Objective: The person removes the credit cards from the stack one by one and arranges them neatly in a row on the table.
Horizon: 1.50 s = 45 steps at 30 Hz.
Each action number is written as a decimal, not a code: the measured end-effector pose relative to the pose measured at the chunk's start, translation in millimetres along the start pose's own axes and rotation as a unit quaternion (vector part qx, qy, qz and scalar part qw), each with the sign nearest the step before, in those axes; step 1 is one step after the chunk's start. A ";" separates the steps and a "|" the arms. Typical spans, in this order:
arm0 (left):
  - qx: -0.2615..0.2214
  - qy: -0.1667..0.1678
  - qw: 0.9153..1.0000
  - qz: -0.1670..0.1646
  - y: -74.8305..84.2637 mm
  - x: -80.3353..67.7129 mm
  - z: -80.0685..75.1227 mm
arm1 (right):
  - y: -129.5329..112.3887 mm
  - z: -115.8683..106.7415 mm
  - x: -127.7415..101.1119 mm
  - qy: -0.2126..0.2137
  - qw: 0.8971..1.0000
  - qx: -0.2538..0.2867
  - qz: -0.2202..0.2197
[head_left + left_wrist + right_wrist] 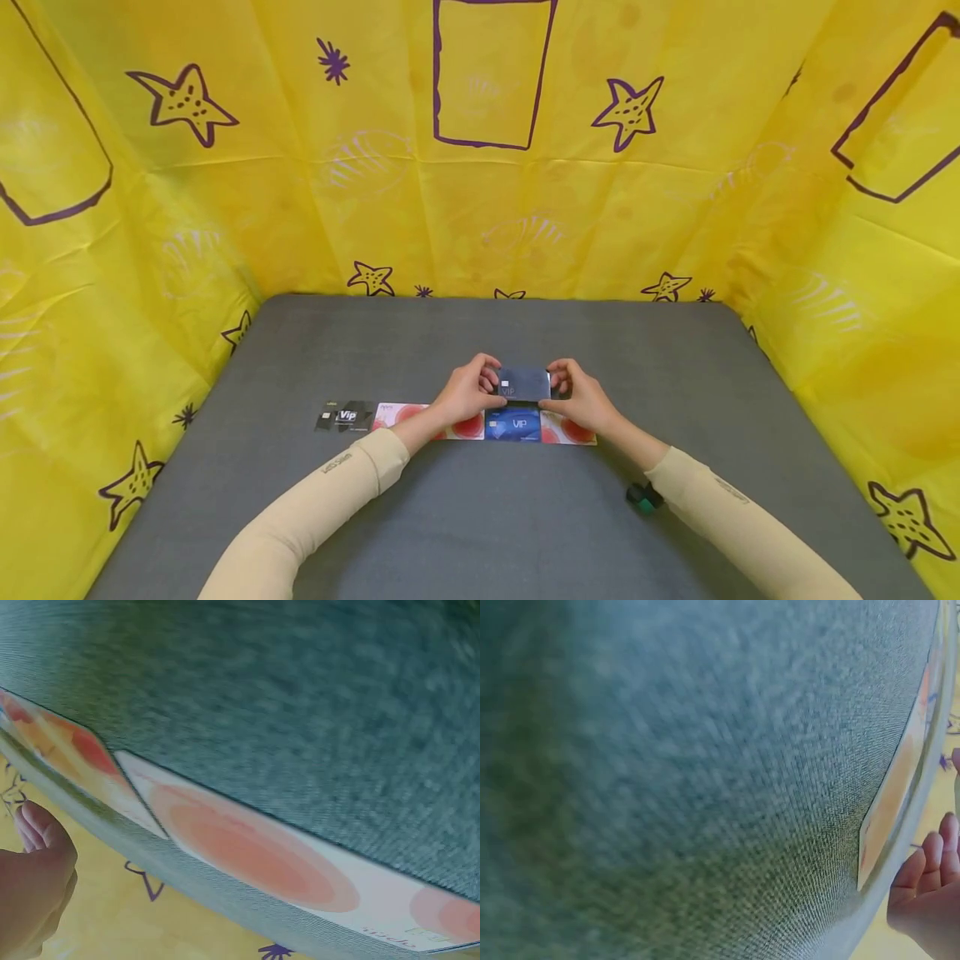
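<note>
A dark blue VIP card [524, 385] is held by its two short ends just behind a row of cards. My left hand [467, 392] pinches its left end between thumb and fingers. At the right end, the thumb and fingers of my right hand [581, 398] pinch it likewise. Directly in front lies a bright blue VIP card [513, 424], flanked by white cards with red circles, one on the right [567, 428] and more on the left [394, 413], partly hidden by my left wrist. A black Vip card [345, 416] ends the row at far left.
Grey cloth covers the table [487, 517]. Yellow curtains [480, 208] with purple drawings enclose its back and sides. A small black and green object [643, 497] shows beside my right forearm. In the left wrist view, red-circle cards [255, 847] lie flat on the cloth.
</note>
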<state>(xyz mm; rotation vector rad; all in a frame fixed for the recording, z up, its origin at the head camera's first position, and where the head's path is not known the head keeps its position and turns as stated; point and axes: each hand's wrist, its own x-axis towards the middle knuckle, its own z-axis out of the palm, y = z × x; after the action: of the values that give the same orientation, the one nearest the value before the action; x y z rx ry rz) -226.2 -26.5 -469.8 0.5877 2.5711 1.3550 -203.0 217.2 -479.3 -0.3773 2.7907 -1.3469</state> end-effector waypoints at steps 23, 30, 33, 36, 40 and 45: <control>0.027 -0.024 0.998 0.056 26.3 -20.0 13.6 | 7.0 -17.7 -39.7 -0.033 0.998 0.045 -0.006; 0.052 -0.045 0.996 0.064 33.1 -25.8 21.7 | 12.4 -22.5 -52.9 -0.036 0.999 0.009 -0.016; 0.061 -0.049 0.995 0.067 35.2 -25.8 25.7 | 14.2 -26.5 -58.0 -0.037 0.999 0.001 -0.028; 0.078 -0.050 0.993 0.068 38.9 -23.5 30.2 | 16.5 -32.0 -62.2 -0.039 0.999 0.008 -0.026; 0.107 -0.052 0.991 0.064 45.5 -18.5 36.5 | 21.3 -40.3 -66.2 -0.042 0.999 0.006 -0.016; 0.127 -0.055 0.988 0.061 53.5 -12.6 45.5 | 28.5 -49.9 -69.6 -0.039 0.999 -0.011 -0.019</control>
<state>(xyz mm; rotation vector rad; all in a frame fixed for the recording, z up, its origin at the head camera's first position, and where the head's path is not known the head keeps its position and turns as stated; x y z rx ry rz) -185.7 29.5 -452.2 0.8475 2.6747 0.9998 -147.5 288.2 -476.1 -0.4771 2.7500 -1.2801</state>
